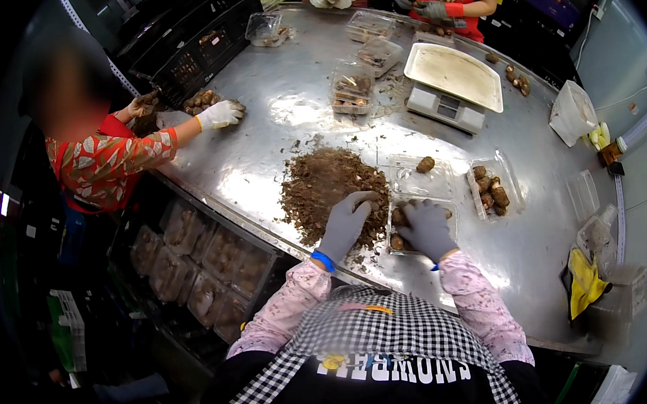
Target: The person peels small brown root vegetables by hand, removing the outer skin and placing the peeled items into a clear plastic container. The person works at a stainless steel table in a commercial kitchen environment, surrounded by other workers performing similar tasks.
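Note:
My left hand (pixel 346 223), in a grey glove, is over the right edge of a heap of loose brown soil (pixel 315 191). Its fingers are curled, and whatever they hold is hidden. Beside it, my right hand (pixel 426 228), also gloved in grey, bends its fingers round brown taro-like tubers (pixel 399 216) in a clear plastic box (pixel 454 233). Parts of that box are hidden under the hand. Just beyond, one tuber (pixel 425 164) lies on a clear lid-like half (pixel 409 184). Another clear box (pixel 512 179) to the right holds several tubers.
A scale (pixel 454 78) with a cream tray stands farther back, near filled clear boxes (pixel 352 86). At left, a co-worker's white-gloved hand (pixel 221 114) rests on the metal table. A black crate (pixel 193 288) of packed boxes sits below the near-left edge. Other people work at the far side.

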